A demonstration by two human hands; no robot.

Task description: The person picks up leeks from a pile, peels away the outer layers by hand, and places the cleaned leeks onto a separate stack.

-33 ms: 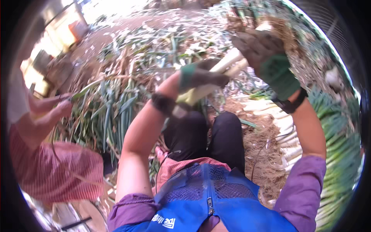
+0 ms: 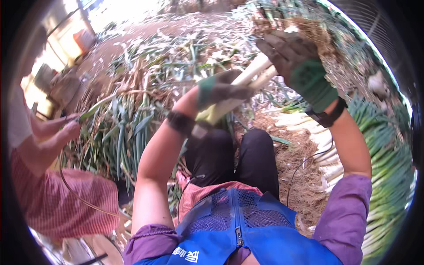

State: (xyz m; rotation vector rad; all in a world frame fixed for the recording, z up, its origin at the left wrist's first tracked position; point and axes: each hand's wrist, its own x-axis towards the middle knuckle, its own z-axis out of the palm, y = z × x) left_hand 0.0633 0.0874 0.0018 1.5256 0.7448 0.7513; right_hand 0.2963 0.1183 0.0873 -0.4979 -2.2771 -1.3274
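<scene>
A couple of thick green onions (image 2: 252,71), with long white stems, slant up to the right between my hands. My left hand (image 2: 224,89), in a dark glove with a green cuff, is closed round their lower stems. Higher up to the right, my right hand (image 2: 297,59) lies over the stems close to the root end, its gloved fingers curled over them; its palm side is hidden. Bushy tan roots (image 2: 316,39) stick out past that hand. The lower ends of the onions pass behind my left wrist.
Piled green onions and leaves (image 2: 137,119) cover the ground ahead and left. A row of cleaned onions (image 2: 382,150) lies at the right, beside heaped roots (image 2: 291,176). Close on the left, a person in a checked garment (image 2: 75,198) holds a green leaf (image 2: 95,106).
Both my hands, with the green onions between them, have shifted slightly left. The other person's hands have barely moved.
</scene>
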